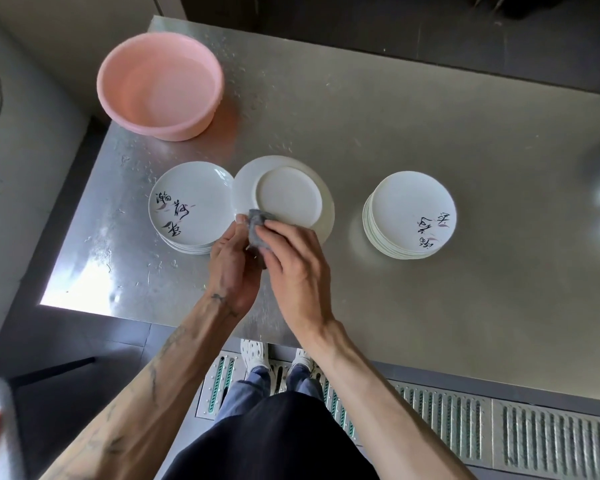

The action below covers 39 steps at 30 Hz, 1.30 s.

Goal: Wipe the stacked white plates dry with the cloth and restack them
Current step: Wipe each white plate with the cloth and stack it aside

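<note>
A white plate [288, 194] is held up over the steel table, its underside facing me. My left hand [232, 268] grips its near rim from the left. My right hand [295, 265] holds a grey cloth [257, 226] against that same near rim. One stack of white plates with black calligraphy [191, 206] stands to the left of the held plate. A second, taller stack [411, 214] stands to the right.
A pink plastic basin [160, 84] sits at the table's far left corner. Water drops speckle the steel table [395, 126] near the basin and the left stack. Below the table's near edge lie floor drain grates [499, 420] and my shoes.
</note>
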Tool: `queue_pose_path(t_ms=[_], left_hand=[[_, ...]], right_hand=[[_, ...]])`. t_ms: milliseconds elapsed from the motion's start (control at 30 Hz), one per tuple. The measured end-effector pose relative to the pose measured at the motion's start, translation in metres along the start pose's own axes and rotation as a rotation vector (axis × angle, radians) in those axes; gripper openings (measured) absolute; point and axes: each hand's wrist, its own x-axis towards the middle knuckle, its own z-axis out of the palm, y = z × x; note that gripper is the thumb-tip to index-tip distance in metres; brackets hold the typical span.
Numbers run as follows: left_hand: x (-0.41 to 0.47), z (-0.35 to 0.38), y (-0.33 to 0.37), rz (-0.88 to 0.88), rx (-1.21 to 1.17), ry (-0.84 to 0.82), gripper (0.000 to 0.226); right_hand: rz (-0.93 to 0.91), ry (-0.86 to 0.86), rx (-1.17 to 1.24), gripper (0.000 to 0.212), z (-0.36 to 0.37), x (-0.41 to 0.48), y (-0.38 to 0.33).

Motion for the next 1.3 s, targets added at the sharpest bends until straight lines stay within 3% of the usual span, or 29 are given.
queue_pose_path(t_ms=[133,300,367,533,733,933,1133,1300], left_hand=[[0.002,-0.002,0.001,0.012,-0.004,0.026,0.044],[0.001,-0.002,-0.002,0.011,-0.009,0.021,0.027],[0.002,-0.001,-0.001,0.012,-0.074,0.023,0.035],[0.0,-0.002,0.004,0.019,-0.034,0.02,0.028],[-0.008,-0.011,0.008,0.011,0.103,-0.075,0.035],[-0.003,-0.011,0.009,0.036,0.121,-0.08,0.033],[-0.007,-0.012,0.007,0.019,0.19,-0.071,0.035],[-0.011,-0.01,0.005,0.025,0.313,-0.143,0.043]], right_hand=[[0.138,0.082,0.003,0.032,-0.012,-0.007,0.012],[-0.034,0.028,-0.008,0.028,-0.007,-0.004,0.011],[0.018,0.074,0.029,0.028,-0.015,-0.006,0.022],[0.248,0.146,0.077,0.033,-0.037,-0.001,0.05],[0.379,0.008,0.146,0.034,-0.06,0.046,0.074],[0.334,-0.002,0.125,0.034,-0.055,0.046,0.064],[0.596,0.05,0.192,0.03,-0.054,0.048,0.069],[0.423,-0.038,0.132,0.031,-0.049,0.086,0.051]])
